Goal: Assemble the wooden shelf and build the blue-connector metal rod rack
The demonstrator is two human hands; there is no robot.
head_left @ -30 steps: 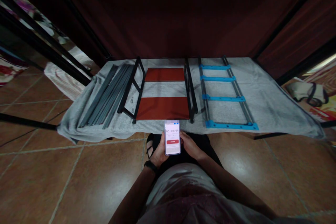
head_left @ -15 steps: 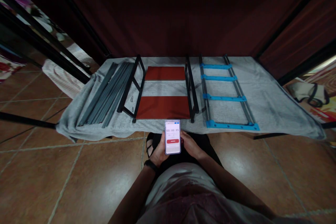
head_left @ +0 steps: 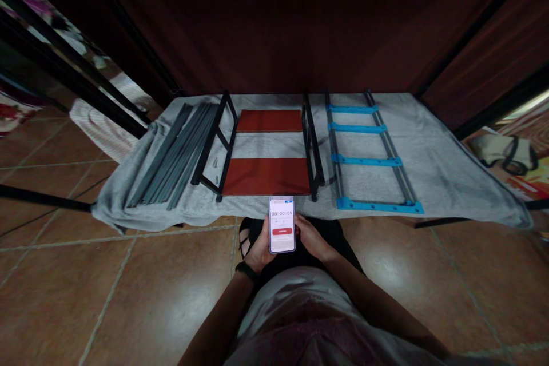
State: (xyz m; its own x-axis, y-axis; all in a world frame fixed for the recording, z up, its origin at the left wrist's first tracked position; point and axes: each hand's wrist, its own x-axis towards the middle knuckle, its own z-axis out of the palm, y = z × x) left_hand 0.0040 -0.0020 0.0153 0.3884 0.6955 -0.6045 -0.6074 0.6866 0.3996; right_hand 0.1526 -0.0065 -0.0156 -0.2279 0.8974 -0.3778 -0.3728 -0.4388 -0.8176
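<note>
A smartphone (head_left: 282, 242) with a lit screen showing a timer at 00:00:05 is held upright over my lap. My left hand (head_left: 261, 247) is closed around its left side. My right hand (head_left: 309, 237) grips its right edge, with the fingertips partly behind it. Just beyond the phone, two reddish-brown boards (head_left: 266, 176) lie on a grey cloth (head_left: 266, 144) between two black metal side frames (head_left: 314, 151). Small screws (head_left: 215, 162) rest inside the left frame's outline.
A bundle of grey tubes (head_left: 171, 157) lies on the cloth at left. To the right is a ladder-like assembly of grey tubes with blue connector bars (head_left: 366, 160). A dark red panel (head_left: 295, 28) stands behind. A beige bag (head_left: 500, 151) sits far right.
</note>
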